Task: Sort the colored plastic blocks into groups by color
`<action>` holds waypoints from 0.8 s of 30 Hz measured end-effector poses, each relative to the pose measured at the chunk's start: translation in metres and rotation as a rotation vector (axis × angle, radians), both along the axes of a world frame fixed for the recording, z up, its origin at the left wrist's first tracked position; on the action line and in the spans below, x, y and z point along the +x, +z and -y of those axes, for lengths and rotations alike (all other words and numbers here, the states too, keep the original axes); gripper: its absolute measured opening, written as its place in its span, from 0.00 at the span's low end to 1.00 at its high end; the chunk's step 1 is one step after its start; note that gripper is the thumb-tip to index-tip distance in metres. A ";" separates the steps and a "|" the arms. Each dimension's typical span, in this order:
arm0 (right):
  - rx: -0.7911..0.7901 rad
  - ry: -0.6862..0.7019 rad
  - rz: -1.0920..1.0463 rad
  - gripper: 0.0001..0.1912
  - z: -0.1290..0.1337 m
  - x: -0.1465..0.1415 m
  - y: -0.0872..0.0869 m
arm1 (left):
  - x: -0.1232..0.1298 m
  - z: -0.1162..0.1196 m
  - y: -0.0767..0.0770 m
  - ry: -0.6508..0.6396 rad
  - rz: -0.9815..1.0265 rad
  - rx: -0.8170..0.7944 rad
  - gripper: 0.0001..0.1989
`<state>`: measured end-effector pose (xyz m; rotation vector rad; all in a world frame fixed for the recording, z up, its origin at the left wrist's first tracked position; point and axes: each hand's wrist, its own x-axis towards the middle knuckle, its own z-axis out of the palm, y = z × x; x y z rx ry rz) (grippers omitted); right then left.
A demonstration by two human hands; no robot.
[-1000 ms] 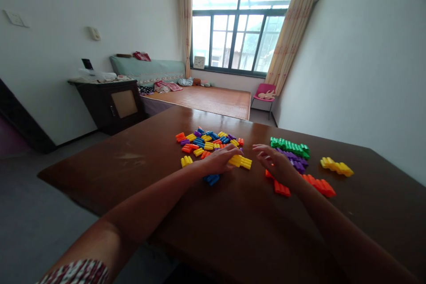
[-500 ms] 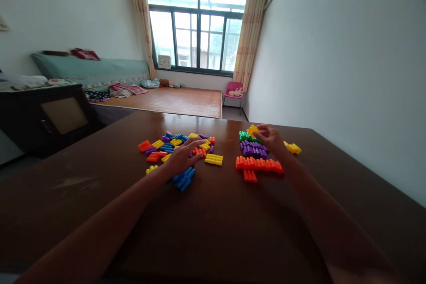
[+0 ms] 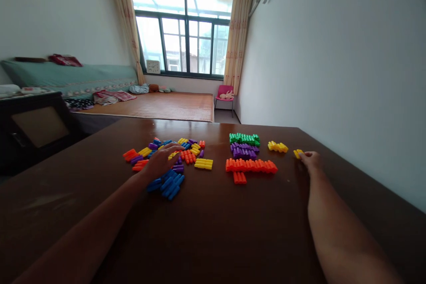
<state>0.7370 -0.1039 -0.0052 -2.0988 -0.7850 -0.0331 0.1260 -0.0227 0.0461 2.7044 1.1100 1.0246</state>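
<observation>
Nearest me, the blue pieces (image 3: 171,184) lie on the brown table (image 3: 213,230), just short of my left hand (image 3: 161,159). Its fingers are stretched out and loosely parted, gripping nothing I can see, over the mixed pile (image 3: 189,156); whether they touch it I can't tell. A yellow block (image 3: 203,163) sits just right of those fingertips. Between my two hands, a short orange block (image 3: 239,178) lies on the near side of the long orange row (image 3: 251,166). My right hand (image 3: 312,160) pinches a small yellow piece (image 3: 297,154) between thumb and fingers, at the table's right side. Left of that pinch is a yellow cluster (image 3: 278,147); farther left come the purple row (image 3: 244,151) and, beyond it, the green row (image 3: 244,139). Well past my fingers stand the bed (image 3: 166,104) and pink chair (image 3: 225,92).
</observation>
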 end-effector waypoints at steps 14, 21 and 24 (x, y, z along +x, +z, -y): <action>-0.155 0.069 0.142 0.12 -0.024 0.006 -0.010 | -0.011 -0.004 0.002 0.027 0.014 -0.035 0.16; -0.096 0.195 0.098 0.17 -0.032 0.007 -0.013 | -0.021 -0.012 -0.001 0.115 0.041 -0.045 0.16; -0.139 0.135 0.124 0.22 -0.035 0.028 -0.027 | -0.039 -0.022 -0.001 0.248 0.093 -0.021 0.15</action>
